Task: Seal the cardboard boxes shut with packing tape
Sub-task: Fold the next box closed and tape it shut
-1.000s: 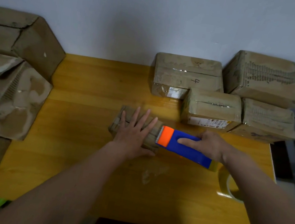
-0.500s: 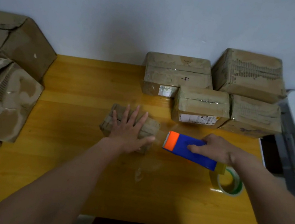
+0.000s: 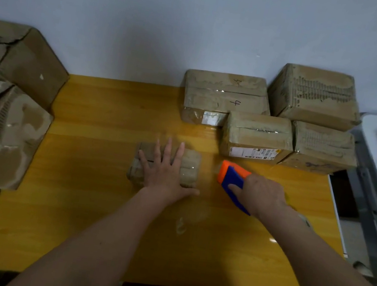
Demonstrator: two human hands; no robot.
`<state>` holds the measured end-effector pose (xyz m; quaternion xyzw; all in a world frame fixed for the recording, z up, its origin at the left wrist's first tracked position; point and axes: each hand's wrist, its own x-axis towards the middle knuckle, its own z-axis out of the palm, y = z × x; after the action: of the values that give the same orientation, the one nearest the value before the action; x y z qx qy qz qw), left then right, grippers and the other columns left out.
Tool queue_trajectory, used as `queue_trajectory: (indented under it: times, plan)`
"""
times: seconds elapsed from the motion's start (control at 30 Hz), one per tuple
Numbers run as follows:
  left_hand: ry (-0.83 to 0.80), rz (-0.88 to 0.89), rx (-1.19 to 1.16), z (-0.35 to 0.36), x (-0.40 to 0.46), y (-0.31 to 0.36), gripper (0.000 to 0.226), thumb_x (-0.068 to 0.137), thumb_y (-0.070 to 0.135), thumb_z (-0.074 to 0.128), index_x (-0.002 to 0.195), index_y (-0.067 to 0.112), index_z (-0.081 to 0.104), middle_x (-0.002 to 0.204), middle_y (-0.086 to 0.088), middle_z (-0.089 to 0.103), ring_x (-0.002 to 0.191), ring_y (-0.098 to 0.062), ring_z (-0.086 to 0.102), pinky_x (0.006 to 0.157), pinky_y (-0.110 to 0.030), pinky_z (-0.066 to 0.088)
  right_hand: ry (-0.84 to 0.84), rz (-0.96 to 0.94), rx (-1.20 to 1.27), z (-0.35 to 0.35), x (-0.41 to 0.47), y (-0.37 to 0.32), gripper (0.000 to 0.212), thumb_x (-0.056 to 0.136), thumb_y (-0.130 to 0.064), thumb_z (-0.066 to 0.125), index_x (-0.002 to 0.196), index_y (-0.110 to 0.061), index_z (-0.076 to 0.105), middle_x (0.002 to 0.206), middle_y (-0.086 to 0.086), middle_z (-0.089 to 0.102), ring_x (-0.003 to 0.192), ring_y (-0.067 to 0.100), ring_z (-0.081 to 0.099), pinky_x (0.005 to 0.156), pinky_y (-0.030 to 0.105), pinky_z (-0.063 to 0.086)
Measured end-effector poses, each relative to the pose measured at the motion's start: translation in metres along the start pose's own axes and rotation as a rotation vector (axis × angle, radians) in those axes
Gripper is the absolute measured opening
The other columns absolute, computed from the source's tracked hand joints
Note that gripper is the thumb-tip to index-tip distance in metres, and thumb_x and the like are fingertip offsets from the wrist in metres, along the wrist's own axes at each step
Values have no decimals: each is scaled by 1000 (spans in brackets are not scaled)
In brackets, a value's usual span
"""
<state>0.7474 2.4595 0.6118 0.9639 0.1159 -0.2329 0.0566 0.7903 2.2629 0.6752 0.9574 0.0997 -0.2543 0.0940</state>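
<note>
1. A box at the back of the table bears a handwritten "4" (a fainter mark above it may be a "3").
2. A second box carries a white label, its print too small to read.
3. The small box lies mid-table, long axis left to right, under the flat, spread left hand.
4. The right hand grips the dispenser, its orange end pointing at the small box, just beside it.

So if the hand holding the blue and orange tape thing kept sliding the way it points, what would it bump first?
Probably the small box under the left hand; the right hand aims the tape dispenser up-left, though it might pass just behind.
</note>
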Motion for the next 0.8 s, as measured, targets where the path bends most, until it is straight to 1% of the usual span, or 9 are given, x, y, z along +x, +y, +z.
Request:
queue_trajectory:
  times: [0.13, 0.23, 0.33, 0.4, 0.47, 0.5, 0.63, 0.73, 0.8]
  plan:
    - [-23, -167, -60, -7, -7, 12, 138, 57, 91, 53, 146, 26, -31, 156, -11, -30, 146, -37, -18, 110, -70, -5, 114, 66, 57, 30, -1, 9, 49, 95, -57, 40, 108, -12, 52, 99, 4, 66, 92, 23, 63, 88, 39, 48]
    - [-16, -158, -52, -11, -14, 3, 142, 57, 85, 63, 148, 23, -26, 158, -16, -21, 147, -35, -16, 113, -66, -6, 107, 106, 47, 57, 1, 2, 52, 95, -57, 38, 116, -10, 49, 113, 7, 63, 105, 24, 60, 91, 38, 45]
    - [-6, -116, 5, -11, -25, -22, 139, 60, 76, 70, 151, 21, -20, 160, -14, -18, 147, -32, -17, 117, -60, -4, 66, 135, 93, 73, 1, -2, 53, 95, -54, 43, 119, -8, 47, 120, 11, 58, 112, 26, 55, 93, 35, 43]
    - [-14, -90, 4, -8, -31, -43, 137, 63, 70, 73, 151, 21, -19, 160, -10, -21, 147, -29, -19, 118, -55, -3, 194, 104, 172, 67, -2, -7, 50, 95, -49, 47, 120, -6, 48, 118, 12, 54, 110, 26, 51, 92, 34, 42]
    - [-11, -54, -4, -7, -36, -60, 135, 65, 64, 76, 152, 21, -18, 159, -7, -22, 147, -26, -20, 120, -50, -1, 395, -13, 371, 53, -5, -20, 39, 97, -35, 48, 121, -4, 50, 117, 13, 53, 109, 26, 48, 95, 35, 41]
    - [-9, -27, -7, -7, -36, -66, 134, 66, 61, 77, 152, 20, -17, 160, -5, -22, 147, -25, -19, 121, -47, 1, 438, -93, 486, 45, -7, -30, 37, 99, -28, 47, 125, -3, 49, 121, 14, 52, 113, 26, 48, 99, 35, 40]
    - [-43, 84, 5, -15, -32, -80, 129, 71, 45, 81, 152, 15, -16, 161, -3, -18, 148, -23, -15, 120, -37, 8, 330, -293, 762, 23, -5, -84, 44, 101, -17, 41, 144, -7, 35, 147, 11, 39, 137, 24, 34, 112, 30, 25]
    - [-53, 154, 84, -18, -29, -95, 121, 78, 33, 78, 152, 17, -16, 160, -1, -17, 148, -24, -12, 119, -40, 15, 218, -195, 933, 27, 9, -112, 47, 100, -19, 42, 145, -12, 31, 141, 8, 44, 130, 25, 42, 107, 35, 34]
    - [-36, 180, 98, -16, -28, -106, 109, 86, 26, 71, 152, 20, -15, 160, 1, -16, 147, -25, -10, 116, -42, 22, 200, -127, 993, 28, 16, -121, 49, 101, -22, 42, 147, -13, 30, 142, 9, 45, 130, 26, 42, 107, 37, 35]
